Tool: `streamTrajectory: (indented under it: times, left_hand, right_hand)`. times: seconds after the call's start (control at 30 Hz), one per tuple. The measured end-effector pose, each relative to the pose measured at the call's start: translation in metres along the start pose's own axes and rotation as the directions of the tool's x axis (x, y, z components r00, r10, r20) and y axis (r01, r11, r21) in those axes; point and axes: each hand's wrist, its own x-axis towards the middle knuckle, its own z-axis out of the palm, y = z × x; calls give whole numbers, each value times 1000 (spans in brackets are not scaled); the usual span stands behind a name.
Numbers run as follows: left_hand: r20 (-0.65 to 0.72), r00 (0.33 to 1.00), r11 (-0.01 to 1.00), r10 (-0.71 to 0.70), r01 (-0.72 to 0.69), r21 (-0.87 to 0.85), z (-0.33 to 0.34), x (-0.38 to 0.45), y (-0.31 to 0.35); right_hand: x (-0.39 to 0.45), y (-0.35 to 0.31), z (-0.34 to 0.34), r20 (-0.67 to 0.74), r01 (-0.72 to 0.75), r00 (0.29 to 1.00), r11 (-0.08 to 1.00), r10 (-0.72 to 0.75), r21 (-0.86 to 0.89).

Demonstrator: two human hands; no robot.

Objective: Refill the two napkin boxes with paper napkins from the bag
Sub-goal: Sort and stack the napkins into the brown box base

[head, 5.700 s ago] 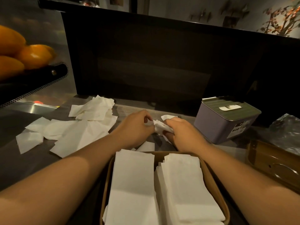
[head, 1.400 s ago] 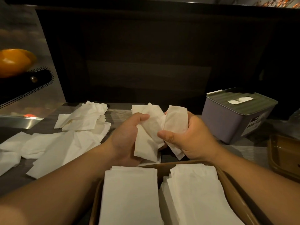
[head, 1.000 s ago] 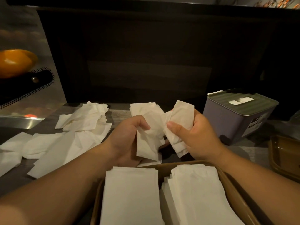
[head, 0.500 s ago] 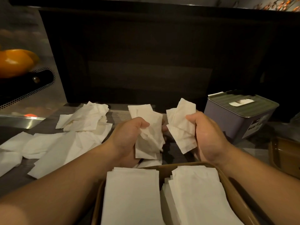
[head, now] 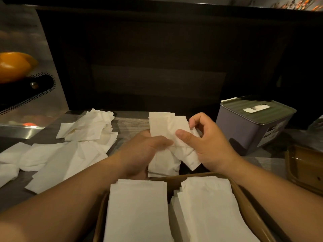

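Note:
A brown open napkin box (head: 251, 213) sits at the near edge, holding two neat stacks of white folded napkins (head: 138, 210). Just above its far rim, my left hand (head: 141, 152) grips a small bundle of crumpled napkins (head: 164, 126). My right hand (head: 208, 142) pinches the same bundle with thumb and fingers from the right side. A purple box with a green slotted lid (head: 251, 124) stands shut at the right, a napkin tip showing in its slot.
Loose unfolded napkins (head: 70, 151) lie scattered over the dark counter at the left. A brown lid or tray (head: 304, 168) rests at the right edge. Oranges (head: 14, 65) sit on a black rack at the far left. A dark wall closes the back.
Half a second ago each hand held its own bunch of napkins, apart. Now the two bunches are brought together into one bundle between both hands.

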Motion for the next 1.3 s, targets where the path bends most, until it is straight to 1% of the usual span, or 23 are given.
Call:
streamTrajectory:
  times: [0.07, 0.1, 0.17, 0.2, 0.23, 0.3, 0.37, 0.43, 0.5, 0.53, 0.67, 0.77, 0.87, 0.93, 0.97, 1.03, 1.07, 1.13, 1.17, 1.2, 1.23, 1.3]
  left_hand:
    - [-32, 999, 1000, -1, 2, 11, -3, 2, -1]
    - [-43, 999, 1000, -14, 14, -9, -5, 3, -2]
    - [-61, 996, 991, -69, 61, -121, -8, 6, -3]
    - [-64, 993, 977, -103, 89, -195, -8, 6, -3]
    - [-58, 990, 959, -127, 107, -261, -9, 7, -3]
    - [-51, 987, 939, -154, 130, -318, -10, 7, -2]
    - [-53, 985, 943, -162, 139, -302, -11, 7, -1]
    - [-69, 988, 965, -140, 120, -235, -11, 7, -1]
    - [-74, 992, 981, -103, 89, -174, -11, 7, -1]
    - [-86, 992, 985, -93, 79, -153, -11, 7, -1]
    - [-122, 987, 985, -101, 81, -155, -9, 6, 0]
    - [-129, 980, 961, -153, 117, -252, -6, 3, 3]
    - [-180, 972, 948, -150, 90, -307, -5, 3, 3]
    - [-217, 967, 945, -132, 57, -322, -4, 2, 4]
    - [-215, 968, 942, -127, 49, -333, -2, 1, 5]
    - [-191, 974, 936, -119, 46, -349, -2, 0, 6]
    - [-201, 974, 942, -106, 34, -333, -3, 0, 5]
    - [-224, 972, 967, -71, 12, -253, -4, 0, 6]
    - [-213, 975, 976, -60, 13, -216, -5, 0, 6]
    - [-190, 980, 984, -54, 20, -178, -5, -1, 6]
    - [-170, 984, 991, -43, 20, -134, -4, -1, 5]
    - [-136, 991, 998, -17, 10, -54, -3, -2, 4]
  right_hand:
    - [-1, 0, -1, 43, -4, 999, 1000, 5, -28]
    - [-2, 1, -2, 76, -18, 997, 1000, 19, -19]
    - [-2, 1, -4, 134, -35, 990, 999, 36, -7]
    - [-2, 1, -5, 141, -32, 989, 999, 34, -19]
    - [-2, 1, -5, 135, -26, 990, 999, 31, -34]
    - [-1, 1, -5, 114, -15, 993, 998, 23, -66]
    - [0, 3, -4, 100, 7, 995, 993, 4, -117]
    - [0, 3, -3, 87, 24, 996, 982, -7, -185]
    - [1, 5, -3, 53, 12, 999, 975, 0, -223]
    - [2, 6, -3, 28, -11, 999, 977, 17, -212]
    - [7, 7, -4, -78, -185, 980, 982, 182, -29]
    - [9, 6, -5, -66, -267, 959, 957, 275, 113]
    - [8, 4, -9, -14, -298, 953, 941, 304, 159]
    - [8, 1, -13, -55, -263, 958, 941, 280, 213]
    - [9, -1, -15, -97, -229, 960, 933, 264, 277]
    - [10, -8, -22, -147, -159, 957, 876, 250, 456]
    - [10, -13, -27, -117, -141, 962, 819, 245, 557]
    - [8, -23, -33, 34, -152, 982, 678, 185, 720]
    - [7, -27, -33, 101, -170, 984, 634, 144, 754]
    - [5, -29, -31, 146, -185, 983, 629, 114, 755]
    - [5, -29, -28, 167, -191, 981, 664, 101, 723]
    - [4, -21, -22, 135, -170, 984, 807, 112, 566]
